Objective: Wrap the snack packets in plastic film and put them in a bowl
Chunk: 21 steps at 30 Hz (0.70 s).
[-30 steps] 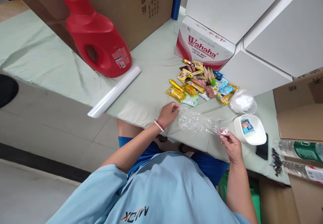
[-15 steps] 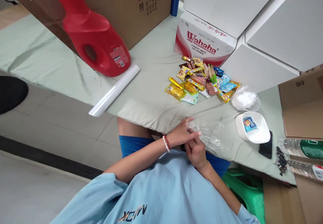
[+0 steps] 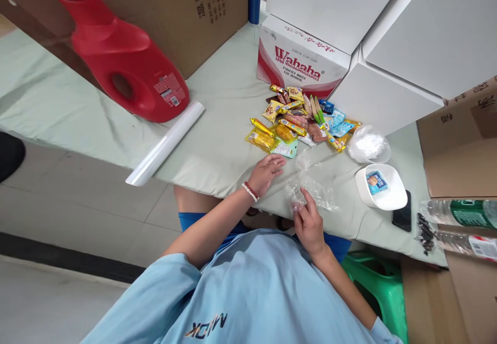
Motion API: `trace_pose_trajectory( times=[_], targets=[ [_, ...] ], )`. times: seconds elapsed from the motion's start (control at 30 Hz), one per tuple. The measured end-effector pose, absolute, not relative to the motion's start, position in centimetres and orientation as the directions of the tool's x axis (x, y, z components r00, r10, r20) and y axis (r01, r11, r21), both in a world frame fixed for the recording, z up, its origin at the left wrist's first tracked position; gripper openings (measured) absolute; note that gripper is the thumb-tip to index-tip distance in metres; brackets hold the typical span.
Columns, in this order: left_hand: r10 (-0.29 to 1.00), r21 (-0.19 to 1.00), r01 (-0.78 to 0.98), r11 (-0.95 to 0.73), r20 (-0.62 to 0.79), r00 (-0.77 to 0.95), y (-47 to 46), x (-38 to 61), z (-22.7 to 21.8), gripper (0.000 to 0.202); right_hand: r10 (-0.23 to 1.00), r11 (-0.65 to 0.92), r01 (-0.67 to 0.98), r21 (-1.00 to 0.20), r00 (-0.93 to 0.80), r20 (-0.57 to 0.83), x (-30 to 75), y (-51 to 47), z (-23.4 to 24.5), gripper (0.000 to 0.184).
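Note:
A crumpled sheet of clear plastic wrap (image 3: 310, 186) lies on the pale green table cover (image 3: 217, 147) near the front edge. My right hand (image 3: 308, 220) pinches its near corner, fingers closed on the film. My left hand (image 3: 267, 172) rests flat on the cloth just left of the wrap, fingers stretched out and holding nothing. Just beyond both hands lies a pile of small snack packets (image 3: 298, 124), in yellow, blue and brown wrappers.
A white bowl (image 3: 382, 199) with a blue packet stands at the right, next to a clear bag of white stuff (image 3: 368, 146), a phone (image 3: 404, 214) and bottles (image 3: 458, 212). A red jug (image 3: 124, 64), a roll of film (image 3: 165, 145) and cardboard boxes (image 3: 303, 62) line the back.
My hands had come together at the table edge, bunching the wrap. Now the left hand has let go and lies flat to the left; the right still holds the film.

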<state>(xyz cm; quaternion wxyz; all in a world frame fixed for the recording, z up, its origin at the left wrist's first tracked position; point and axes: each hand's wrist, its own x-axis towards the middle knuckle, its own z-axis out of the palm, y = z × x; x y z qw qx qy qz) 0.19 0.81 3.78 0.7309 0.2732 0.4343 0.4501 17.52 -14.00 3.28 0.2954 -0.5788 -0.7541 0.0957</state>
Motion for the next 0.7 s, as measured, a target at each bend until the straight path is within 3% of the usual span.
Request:
trace_pose_trajectory(
  times=[0.07,0.13,0.2,0.3,0.33,0.43,0.6,0.7],
  targets=[
    [0.935,0.899,-0.256,0.355,-0.344,0.085,0.3,-0.1,3.6,0.018,0.93,0.304,0.83,-0.468,-0.154,0.333,18.1,-14.3,3.0,0.027],
    [0.968,0.969,-0.038,0.245,-0.242,0.066,-0.8,0.2,3.7,0.024,0.934,0.292,0.843,-0.453,-0.149,0.324,18.3,-14.4,2.6,0.028],
    [0.968,0.973,0.156,0.17,-0.195,0.158,-1.8,1.2,4.0,0.033,0.937,0.288,0.855,-0.431,-0.158,0.311,17.9,-14.3,1.9,0.029],
    [0.931,0.914,0.379,0.147,-0.257,0.258,-2.1,3.5,4.3,0.049,0.936,0.306,0.872,-0.383,-0.203,0.288,16.8,-13.7,1.1,0.029],
    [0.929,0.894,0.426,0.138,-0.266,0.257,-1.7,4.1,4.2,0.045,0.935,0.315,0.874,-0.369,-0.219,0.28,16.3,-13.5,1.0,0.029],
    [0.956,0.875,0.473,0.1,-0.217,0.2,0.2,4.8,3.7,0.01,0.935,0.325,0.866,-0.379,-0.234,0.266,15.6,-13.3,1.0,0.03],
    [0.995,0.911,0.405,0.081,-0.098,0.022,2.1,2.5,2.1,0.023,0.964,0.236,0.78,-0.579,-0.111,0.242,16.9,-15.3,1.6,0.032],
    [0.997,0.918,0.388,0.074,-0.057,-0.055,1.7,1.3,1.3,0.022,0.99,0.132,0.668,-0.733,-0.133,0.058,19.1,-16.9,3.0,0.027]
  ],
)
